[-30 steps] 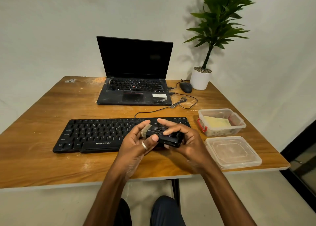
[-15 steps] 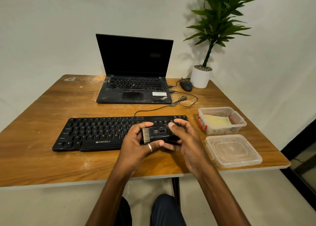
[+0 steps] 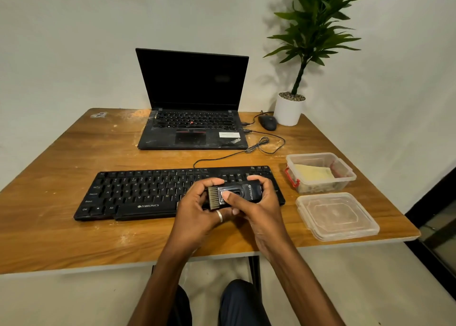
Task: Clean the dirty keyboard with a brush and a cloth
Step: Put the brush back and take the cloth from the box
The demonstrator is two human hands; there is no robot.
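Note:
A black keyboard (image 3: 138, 192) lies across the near half of the wooden table (image 3: 61, 239). Above its right part both hands hold a small black brush (image 3: 243, 192) with a tuft of grey bristles pointing left. My left hand (image 3: 197, 212), with a ring on one finger, grips the bristle end from below and the side. My right hand (image 3: 259, 207) wraps the handle, its thumb pressing on the brush's top face. A yellow cloth (image 3: 313, 172) lies inside a clear plastic box (image 3: 345, 177) to the right of the keyboard.
The box's clear lid (image 3: 338, 217) lies near the table's front right corner. An open black laptop (image 3: 192, 103) stands at the back, with a mouse (image 3: 267, 122), a coiled cable (image 3: 264, 145) and a potted plant (image 3: 288, 108) to its right. Pale dust specks mark the tabletop.
The brush has turned in my hands so its top face shows and the bristles point left. My right thumb has come onto the top face. Both hands stay above the keyboard's right part.

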